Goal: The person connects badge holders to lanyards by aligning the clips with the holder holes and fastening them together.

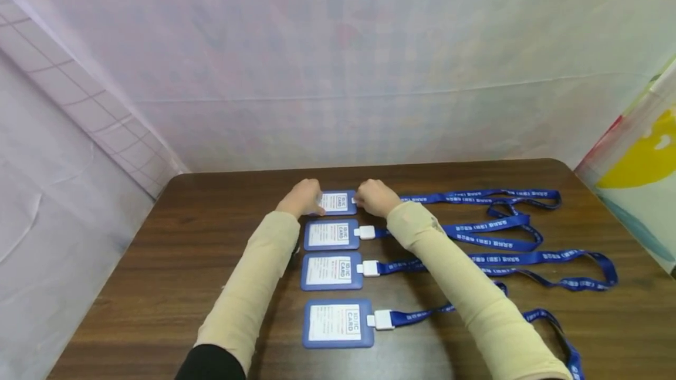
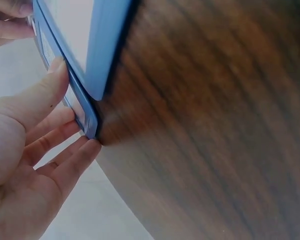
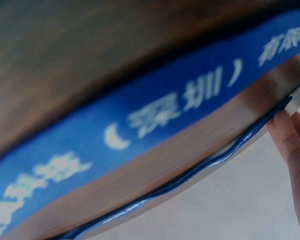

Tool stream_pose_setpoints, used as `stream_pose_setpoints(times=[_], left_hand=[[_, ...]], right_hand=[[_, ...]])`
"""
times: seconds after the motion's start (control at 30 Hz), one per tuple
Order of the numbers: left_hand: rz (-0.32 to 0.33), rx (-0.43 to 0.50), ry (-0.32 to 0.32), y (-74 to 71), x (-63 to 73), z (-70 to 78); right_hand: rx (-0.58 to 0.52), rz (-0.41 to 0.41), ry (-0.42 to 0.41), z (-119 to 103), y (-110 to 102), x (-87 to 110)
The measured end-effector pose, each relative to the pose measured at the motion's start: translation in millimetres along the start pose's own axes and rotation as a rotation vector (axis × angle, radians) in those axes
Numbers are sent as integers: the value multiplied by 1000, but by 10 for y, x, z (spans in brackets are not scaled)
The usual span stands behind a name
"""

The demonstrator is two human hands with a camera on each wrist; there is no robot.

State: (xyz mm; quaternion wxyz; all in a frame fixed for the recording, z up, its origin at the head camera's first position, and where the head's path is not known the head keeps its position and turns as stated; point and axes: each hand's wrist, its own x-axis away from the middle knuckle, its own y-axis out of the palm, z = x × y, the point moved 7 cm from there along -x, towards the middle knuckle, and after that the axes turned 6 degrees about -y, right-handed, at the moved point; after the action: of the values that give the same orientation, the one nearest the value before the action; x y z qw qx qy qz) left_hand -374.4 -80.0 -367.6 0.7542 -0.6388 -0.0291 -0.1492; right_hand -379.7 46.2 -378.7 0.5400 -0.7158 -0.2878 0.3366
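At the back of the table lies the farthest blue ID card holder (image 1: 338, 203), a white card showing in it. My left hand (image 1: 302, 197) holds its left end, thumb on the near long edge and fingers along the far edge in the left wrist view. On its right end, my right hand (image 1: 377, 197) pinches the white clip (image 3: 296, 99), which the hand mostly covers in the head view. From there a blue lanyard (image 1: 465, 197) with white lettering runs to the right. Just nearer lies a second card holder (image 1: 331, 234) with its own white clip (image 1: 365, 231).
Two more blue card holders, a third (image 1: 331, 271) and a nearest one (image 1: 338, 323), lie in the same column on the brown wooden table (image 1: 174, 263). Their lanyards stretch right, partly under the right sleeve (image 1: 475, 292). A pale curtain (image 1: 338, 75) hangs behind the table's back edge.
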Motion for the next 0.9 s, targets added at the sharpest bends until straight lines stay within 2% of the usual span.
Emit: stream_pose_setpoints(times=[0.13, 0.27, 0.4, 0.5, 0.7, 0.9], left_hand=[[-25, 29, -11, 22, -12, -39], [-34, 79, 8, 25, 0, -44], [-15, 96, 32, -19, 40, -43], [28, 109, 59, -98, 79, -35], [137, 106, 114, -312, 270, 23], [176, 88, 111, -337, 515, 96]], right_hand=[[9, 0, -24, 10, 36, 20], [-33, -5, -10, 21, -20, 62], [-75, -8, 63, 68, -131, 105], [-72, 19, 115, 119, -222, 151], [-65, 84, 165, 58, -410, 240], [-69, 95, 167, -152, -578, 373]])
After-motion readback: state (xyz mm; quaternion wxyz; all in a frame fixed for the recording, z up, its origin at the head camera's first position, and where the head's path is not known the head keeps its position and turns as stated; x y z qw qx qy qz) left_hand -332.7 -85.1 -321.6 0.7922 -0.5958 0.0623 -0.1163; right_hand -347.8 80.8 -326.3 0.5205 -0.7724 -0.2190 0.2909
